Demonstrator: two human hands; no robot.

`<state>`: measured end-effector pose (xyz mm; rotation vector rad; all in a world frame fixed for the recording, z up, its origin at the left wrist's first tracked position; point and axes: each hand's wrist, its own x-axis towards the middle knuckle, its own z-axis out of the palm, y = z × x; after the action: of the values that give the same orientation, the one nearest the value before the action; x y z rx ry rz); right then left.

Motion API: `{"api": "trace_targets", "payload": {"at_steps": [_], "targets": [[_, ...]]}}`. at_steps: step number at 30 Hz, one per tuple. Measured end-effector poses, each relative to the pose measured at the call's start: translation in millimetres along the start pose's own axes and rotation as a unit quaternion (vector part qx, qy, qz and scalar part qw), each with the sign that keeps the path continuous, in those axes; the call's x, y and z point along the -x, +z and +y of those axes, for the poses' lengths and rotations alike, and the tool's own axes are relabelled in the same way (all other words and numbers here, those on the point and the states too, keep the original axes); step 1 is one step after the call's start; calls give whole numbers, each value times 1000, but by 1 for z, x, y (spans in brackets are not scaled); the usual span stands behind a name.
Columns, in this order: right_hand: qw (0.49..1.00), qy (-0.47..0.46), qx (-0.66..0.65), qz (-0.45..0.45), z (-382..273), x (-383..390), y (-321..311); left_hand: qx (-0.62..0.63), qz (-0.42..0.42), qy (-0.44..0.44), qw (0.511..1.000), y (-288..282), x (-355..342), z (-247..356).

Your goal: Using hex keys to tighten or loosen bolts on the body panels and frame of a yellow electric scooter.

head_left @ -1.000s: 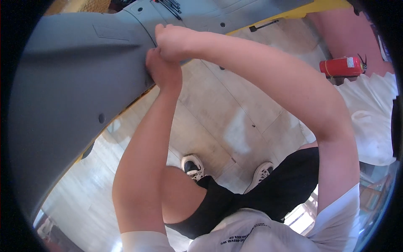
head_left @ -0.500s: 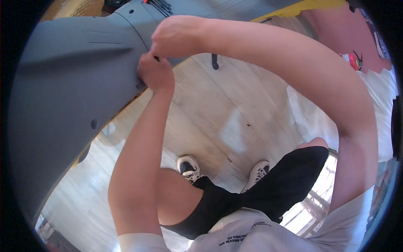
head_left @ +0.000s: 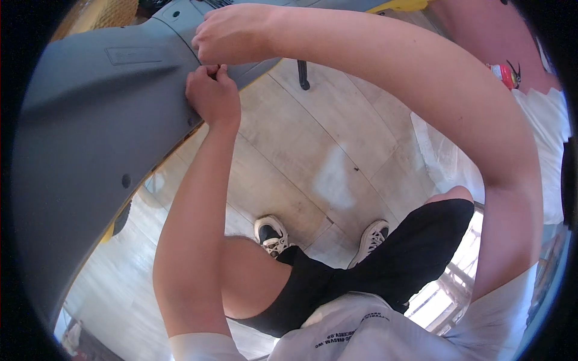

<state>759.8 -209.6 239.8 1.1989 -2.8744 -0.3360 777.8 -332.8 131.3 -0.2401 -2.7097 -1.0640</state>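
A large grey moulded panel (head_left: 78,138) with a yellowish lower edge slopes across the left side. Over its seam, close to the edge, my left hand (head_left: 214,96) is closed in a pinch, thumb against the fingers. Whatever sits in that pinch is too small or hidden to make out. Just beyond it my right hand (head_left: 232,36) is bent over at the wrist and curled, knuckles toward the panel. Its fingertips are out of sight, so what it grips cannot be told. The two hands nearly touch.
Dark slim tools (head_left: 218,3) lie on the panel at the top edge, partly cut off. A black leg-like part (head_left: 303,75) shows below the panel edge. My shoes (head_left: 272,236) stand on the light tiled floor (head_left: 313,138). A red fire extinguisher (head_left: 504,76) is at the far right.
Both hands have moved a little farther up the panel, the right hand more than the left. The view has shifted slightly, and the tools at the top are now mostly cut off.
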Motion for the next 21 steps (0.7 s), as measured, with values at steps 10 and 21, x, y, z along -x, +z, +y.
{"api": "trace_targets", "payload": {"at_steps": [10,21], "targets": [[740,550,-386,24,-36,-19,7,12,38,143,989,9,2,-13],[995,40,-84,-27,-3,-1,-2,-22,23,78,996,6,0,-7]]}}
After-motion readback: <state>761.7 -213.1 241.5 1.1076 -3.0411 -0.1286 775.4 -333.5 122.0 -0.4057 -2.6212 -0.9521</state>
